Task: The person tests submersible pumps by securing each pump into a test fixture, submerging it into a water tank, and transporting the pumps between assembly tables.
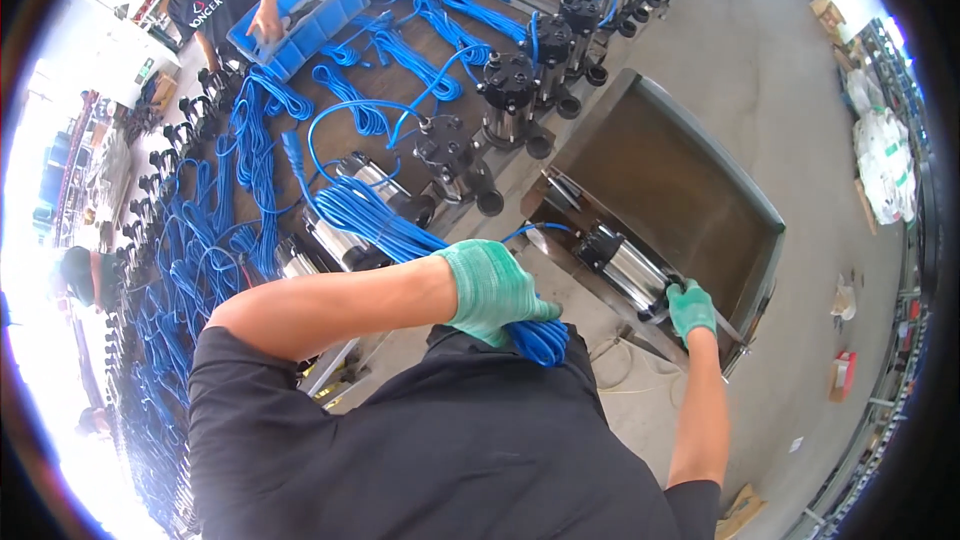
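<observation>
My left hand (492,292), in a green knit glove, is closed round a coiled bundle of blue cable (375,220) in front of my body. The bundle sticks out on both sides of the fist. To the right, my gloved right hand (690,308) grips the near end of a steel cylindrical pump (636,275) with a black head. This pump lies on its side along the edge of a metal tray (680,160). A blue cable runs from the pump's head toward my left hand. My right fingertips are partly hidden.
Upright pumps (508,90) line the edge of a long bench, with many blue cable coils (405,55) on it. Across the bench, a person (215,0) reaches into a blue crate (310,15). Grey floor (800,270) and shelving lie to the right.
</observation>
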Motion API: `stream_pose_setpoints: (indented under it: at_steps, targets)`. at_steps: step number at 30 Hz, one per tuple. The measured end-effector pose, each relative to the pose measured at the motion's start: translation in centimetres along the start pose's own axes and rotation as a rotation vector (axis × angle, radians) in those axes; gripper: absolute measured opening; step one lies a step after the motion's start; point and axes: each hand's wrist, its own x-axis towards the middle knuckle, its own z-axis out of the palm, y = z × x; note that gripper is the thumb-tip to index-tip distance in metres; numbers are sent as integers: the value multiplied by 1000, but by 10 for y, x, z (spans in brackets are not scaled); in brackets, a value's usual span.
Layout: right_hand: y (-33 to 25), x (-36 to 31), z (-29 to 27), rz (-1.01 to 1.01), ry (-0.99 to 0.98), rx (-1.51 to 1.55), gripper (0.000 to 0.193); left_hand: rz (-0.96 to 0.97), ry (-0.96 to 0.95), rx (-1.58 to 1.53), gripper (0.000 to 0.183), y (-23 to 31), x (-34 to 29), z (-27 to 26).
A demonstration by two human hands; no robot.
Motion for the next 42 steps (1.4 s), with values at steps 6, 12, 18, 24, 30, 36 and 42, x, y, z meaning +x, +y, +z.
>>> stream_pose_setpoints:
  at_steps: [6,12,18,24,30,36,42]
  targets:
    - [-166,-64,-5,-788,321,153,62,5,20,-135,71,-61,8,24]
    - [-365,-69,41,-1179,182,-49,93,165,362,-239,74,-99,1,76]
    - [-416,-49,44,-1005,-5,-244,103,69,116,-339,82,-107,-13,53]
    - [-425,-15,36,-1019,135,-250,97,189,202,-260,68,-122,-15,22]
    - [-410,-10,14,-1060,15,-186,99,167,67,-229,79,-166,58,39]
    - [-311,-14,-39,-994,209,336,76,-83,181,213,48,-209,83,116]
    - [-95,-46,-51,-399,368,702,66,-285,109,236,19,-232,63,136]
